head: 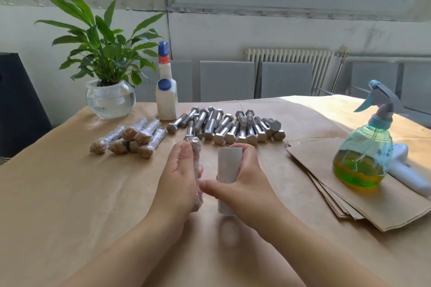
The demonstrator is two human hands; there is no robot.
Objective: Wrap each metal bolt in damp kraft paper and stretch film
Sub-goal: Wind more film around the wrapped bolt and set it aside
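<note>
**Bolt in film, held between two hands**

The wrapped bolt (196, 170) stood nearly upright near the middle of the table (70, 193), its head end up, brown paper showing through clear film. The left hand (180, 179) gripped it, with the palm against its side and the fingers curled round behind. Just beside it, the right hand (242, 177) held the white stretch film roll (228, 177) upright, its fingers wrapped round the far side and the thumb reaching toward the bolt. No writing could be read on the roll.

Farther back, a pile of bare bolts (226, 126) lay near the table's far edge, and to the left of them sat a heap of finished wrapped bolts (130, 138). A white bottle (166, 98) with blue caps stood behind, its label too small to read. At the far left corner a glass bowl (110, 100) held water and a green plant (105, 42). Toward the right edge, a stack of kraft paper sheets (326, 182) carried a spray bottle (363, 151) partly full of yellow-green liquid, with a white object (407, 172) lying behind it
</note>
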